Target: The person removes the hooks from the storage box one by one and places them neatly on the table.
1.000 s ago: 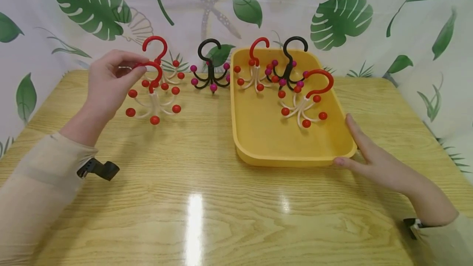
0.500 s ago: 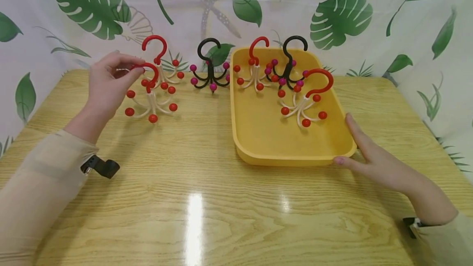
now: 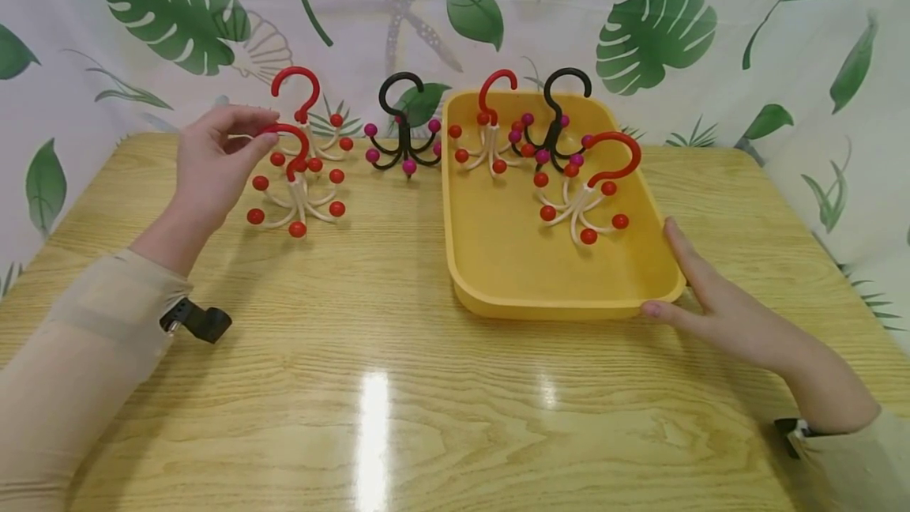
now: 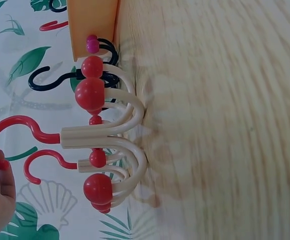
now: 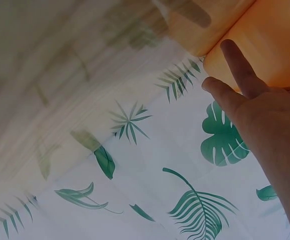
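Left hand (image 3: 213, 160) is still pinching the red hook of the cream hanger (image 3: 295, 188) but has set it down on the table (image 3: 370, 354) left of the yellow tray (image 3: 498, 259), while right hand (image 3: 718, 306) rests flat-fingered on the tray's corner.

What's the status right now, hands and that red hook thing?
Left hand pinches red hook hanger, standing on table. Right hand flat against yellow tray. Nothing blocking.
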Demonstrator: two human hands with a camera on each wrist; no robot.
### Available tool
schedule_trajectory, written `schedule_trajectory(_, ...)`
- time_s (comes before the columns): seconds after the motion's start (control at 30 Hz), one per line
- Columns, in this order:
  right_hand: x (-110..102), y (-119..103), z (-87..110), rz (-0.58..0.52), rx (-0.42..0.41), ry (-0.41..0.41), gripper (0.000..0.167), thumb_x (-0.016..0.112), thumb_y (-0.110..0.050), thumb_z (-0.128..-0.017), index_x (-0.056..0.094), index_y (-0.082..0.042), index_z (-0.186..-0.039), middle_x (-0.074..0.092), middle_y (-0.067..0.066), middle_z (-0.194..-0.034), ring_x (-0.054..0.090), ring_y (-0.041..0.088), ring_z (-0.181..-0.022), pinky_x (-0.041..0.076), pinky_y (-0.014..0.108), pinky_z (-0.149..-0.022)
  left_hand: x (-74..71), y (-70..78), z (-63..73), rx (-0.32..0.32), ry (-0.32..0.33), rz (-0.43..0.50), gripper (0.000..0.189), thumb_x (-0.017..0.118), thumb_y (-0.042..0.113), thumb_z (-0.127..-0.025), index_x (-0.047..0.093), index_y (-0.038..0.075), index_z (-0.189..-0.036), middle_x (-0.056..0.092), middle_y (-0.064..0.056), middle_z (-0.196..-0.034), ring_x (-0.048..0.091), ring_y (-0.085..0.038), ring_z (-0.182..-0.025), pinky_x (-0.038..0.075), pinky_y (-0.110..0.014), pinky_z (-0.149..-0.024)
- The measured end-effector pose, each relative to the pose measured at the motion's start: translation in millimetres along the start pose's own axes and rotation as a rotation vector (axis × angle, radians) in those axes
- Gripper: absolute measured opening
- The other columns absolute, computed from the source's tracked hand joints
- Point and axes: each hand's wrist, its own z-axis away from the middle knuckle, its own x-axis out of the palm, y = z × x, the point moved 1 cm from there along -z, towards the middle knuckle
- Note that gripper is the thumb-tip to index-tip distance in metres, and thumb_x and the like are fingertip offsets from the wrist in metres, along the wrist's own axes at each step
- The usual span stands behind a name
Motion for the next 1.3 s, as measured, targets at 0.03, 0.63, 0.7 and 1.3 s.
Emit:
schedule_trajectory(0.03,-0.1,0.1,0.1,0.0,-0.001,0.001,0.101,0.066,-0.029,-0.091,-0.018,-0.033,-0.148,-0.016,-0.001,-0.157,-0.004,0.036,-0.143,0.01,0.067,-0.106,-0.2,-0.4,0.0,0.004,-0.001,-0.008,0.027,0.064,0.017,-0.092,0.068,0.011,-0.118,0.062,-0.005,-0.11,0.056,-0.014,-0.1,0.046,-0.018,-0.085)
schedule_trajectory(0.63,-0.5,-1.3,1.0,-0.008,-0.012,0.008,0.101,0.066,-0.027,-0.091,-0.017,-0.033,-0.148,-0.017,-0.001,-0.157,-0.006,0.035,-0.143,0.009,0.066,-0.106,-0.9,-7.8,-2.4,0.004,0.009,-0.036,0.029,0.063,0.016,-0.092,0.066,0.007,-0.12,0.061,-0.003,-0.113,0.056,-0.012,-0.098,0.048,-0.018,-0.086)
schedule_trajectory(0.7,-0.4,-1.3,1.0,-0.011,-0.018,0.01,0.101,0.066,-0.027,-0.091,-0.017,-0.033,-0.149,-0.017,0.0,-0.157,-0.006,0.035,-0.143,0.008,0.066,-0.106,-0.7,-8.4,-2.5,0.009,0.011,-0.03,0.029,0.063,0.015,-0.092,0.066,0.007,-0.119,0.062,-0.002,-0.112,0.057,-0.011,-0.098,0.047,-0.019,-0.087)
schedule_trajectory(1.3,0.3,0.3,0.6,-0.017,-0.002,-0.005,0.1,0.065,-0.028,-0.092,-0.018,-0.034,-0.148,-0.017,-0.002,-0.157,-0.007,0.035,-0.143,0.01,0.066,-0.106,-0.7,-7.3,-1.2,0.034,0.014,0.077,0.031,0.065,0.009,-0.09,0.065,0.011,-0.121,0.063,-0.003,-0.115,0.057,-0.014,-0.104,0.046,-0.021,-0.09)
